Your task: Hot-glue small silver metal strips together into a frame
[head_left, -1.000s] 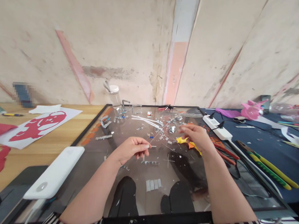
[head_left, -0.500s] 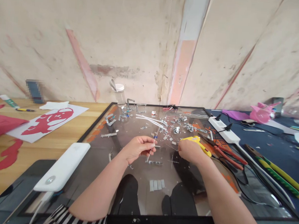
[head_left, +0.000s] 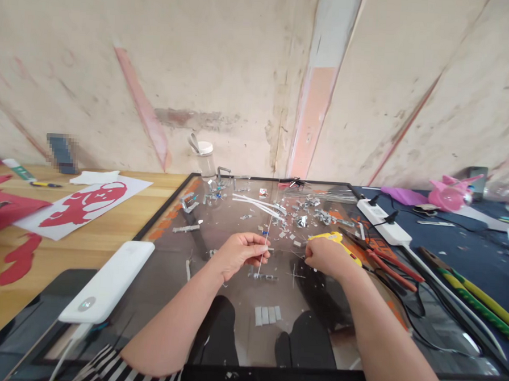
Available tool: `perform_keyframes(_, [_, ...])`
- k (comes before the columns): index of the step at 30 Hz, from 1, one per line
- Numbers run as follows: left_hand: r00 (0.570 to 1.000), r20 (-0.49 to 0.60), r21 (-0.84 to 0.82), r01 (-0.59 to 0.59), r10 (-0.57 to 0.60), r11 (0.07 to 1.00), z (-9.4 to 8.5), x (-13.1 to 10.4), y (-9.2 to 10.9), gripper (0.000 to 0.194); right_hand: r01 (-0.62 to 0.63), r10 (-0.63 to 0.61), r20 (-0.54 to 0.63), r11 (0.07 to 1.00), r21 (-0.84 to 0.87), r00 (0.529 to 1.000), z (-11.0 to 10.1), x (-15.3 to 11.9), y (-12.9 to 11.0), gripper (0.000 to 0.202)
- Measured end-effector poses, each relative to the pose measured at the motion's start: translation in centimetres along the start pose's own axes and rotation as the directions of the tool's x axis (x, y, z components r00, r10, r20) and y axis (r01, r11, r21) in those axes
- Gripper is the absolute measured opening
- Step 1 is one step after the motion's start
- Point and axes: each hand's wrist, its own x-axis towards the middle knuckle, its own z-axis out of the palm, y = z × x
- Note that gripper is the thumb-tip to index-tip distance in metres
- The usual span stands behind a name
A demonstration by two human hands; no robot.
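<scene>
Between thumb and fingers my left hand pinches a thin pale wire, which stands nearly upright over the dark glass tabletop. A short light piece also pokes out from those fingertips. My right hand is closed beside the yellow glue gun, and what its fingers hold, if anything, is too small to make out. Below the hands lie a silvery strip, a thin wire cross and several flat grey pieces in a row.
Scraps and white strips lie beyond the hands. Red-handled pliers, a power strip and green-handled cutters are on the right. A white power bank and red paper cutout are on the left.
My left hand has shifted slightly right, and the wire in it stands more upright. My right hand has barely moved. At the far left edge, part of another person's hand has appeared by the red paper.
</scene>
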Motion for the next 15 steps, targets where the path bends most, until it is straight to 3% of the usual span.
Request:
perform_keyframes(8, [1.0,-0.021,-0.017,-0.007,0.006,1.0,0.1,0.1,0.0,0.029,0.01,-0.005,-0.045,0.995,0.103,0.999,0.4,0.3,0.1,0.016])
perform_keyframes(12, [0.999,-0.04,-0.053,-0.013,0.011,0.998,0.4,0.1,-0.1,0.029,0.119,-0.098,-0.087,0.948,0.295,0.991,0.0,0.3,0.9,0.012])
perform_keyframes(15, [0.997,-0.077,-0.096,-0.025,0.017,0.995,0.9,0.1,-0.1,0.029,0.234,-0.207,-0.111,0.845,0.48,0.972,-0.4,-0.2,0.3,0.013])
